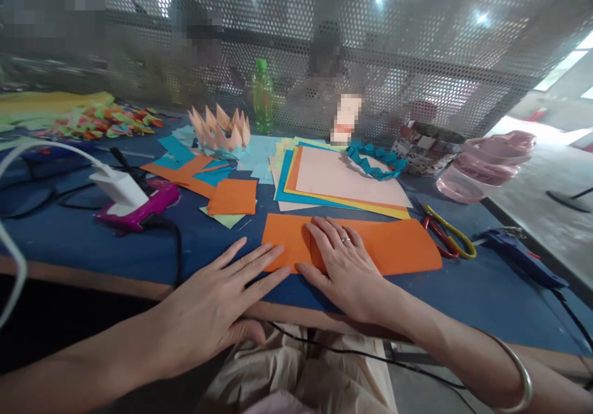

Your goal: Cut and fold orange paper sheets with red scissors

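Note:
A long orange sheet of paper (398, 247), folded over lengthwise, lies flat along the table's front edge. My right hand (345, 262) rests on its middle with the fingers stretched out, and a ring shows on one finger. At the sheet's left end, my left hand (231, 293) lies spread with the fingertips on the paper's corner; its thumb hangs over the table edge. Behind the left hand is a small orange paper square (233, 196) on a green piece. A stack of coloured sheets (347, 176) lies just beyond the orange paper.
Scissors (449, 232) and a blue glue gun (523, 256) lie at the right. A purple power strip (139, 204) with a white plug sits left. Farther back are a peach paper crown (220, 131), a blue paper ring (376, 164), a green bottle (262, 96) and a pink jug (484, 167).

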Tool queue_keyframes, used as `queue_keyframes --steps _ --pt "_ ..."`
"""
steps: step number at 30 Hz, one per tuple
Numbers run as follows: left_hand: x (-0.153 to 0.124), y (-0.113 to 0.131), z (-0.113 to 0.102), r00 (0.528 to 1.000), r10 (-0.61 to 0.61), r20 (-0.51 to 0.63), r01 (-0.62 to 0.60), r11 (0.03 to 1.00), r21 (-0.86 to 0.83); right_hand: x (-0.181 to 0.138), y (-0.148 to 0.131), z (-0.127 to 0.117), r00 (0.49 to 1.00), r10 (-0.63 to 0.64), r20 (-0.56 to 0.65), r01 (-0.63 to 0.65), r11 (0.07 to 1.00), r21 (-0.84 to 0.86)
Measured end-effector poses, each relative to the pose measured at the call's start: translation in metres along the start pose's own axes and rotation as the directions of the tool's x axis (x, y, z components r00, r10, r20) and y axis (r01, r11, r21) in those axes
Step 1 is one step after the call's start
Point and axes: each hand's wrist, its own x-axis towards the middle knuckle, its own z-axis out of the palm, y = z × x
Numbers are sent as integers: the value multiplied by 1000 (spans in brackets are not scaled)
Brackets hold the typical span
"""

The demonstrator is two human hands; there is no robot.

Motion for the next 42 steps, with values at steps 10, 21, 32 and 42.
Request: queue_keyframes --steps 10,21,32,42 --pt "-9 -6 -7 989 -72 -126 66 997 -49 1 -1 -1 1000 7 9 -7 1000 3" --pt "-12 -2 -20 967 -125 -222 117 992 -47 1 -1 -1 1000 7 1 -7 1000 16" --pt "37 34 24 987 -123 -105 123 992 -5 0 -1 2 999 11 -52 -8 999 48" --pt "38 29 33 925 3 -379 38 994 100 -2 4 -6 996 85 -32 -83 995 51"
